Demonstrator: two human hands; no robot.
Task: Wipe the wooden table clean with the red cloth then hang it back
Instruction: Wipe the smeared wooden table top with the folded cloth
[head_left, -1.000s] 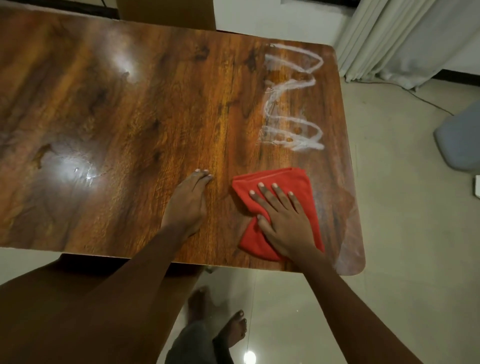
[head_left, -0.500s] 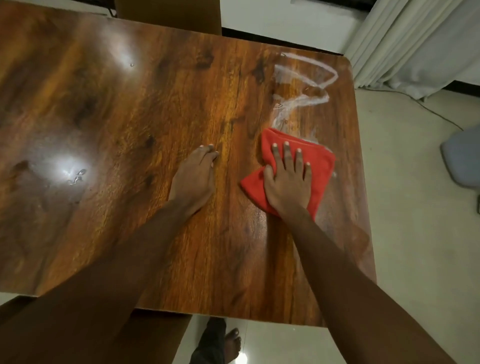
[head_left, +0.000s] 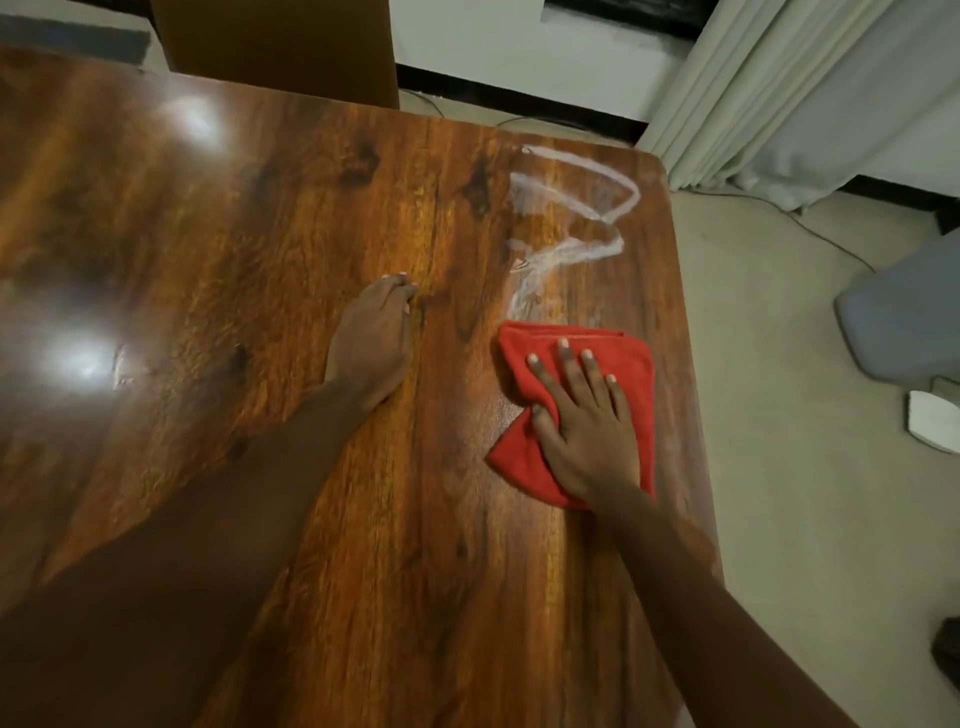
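The cloth (head_left: 576, 364) lay on the counter (head_left: 260, 234) near its right edge, under the right hand (head_left: 584, 431); the left hand (head_left: 370, 343) rested left of it, and smears (head_left: 571, 218) lay behind the cloth.

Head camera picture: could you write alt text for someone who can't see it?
A person's right hand presses a red cloth flat on a glossy wooden table, just below a white zigzag smear not yet wiped. The left hand rests on the table beside it.
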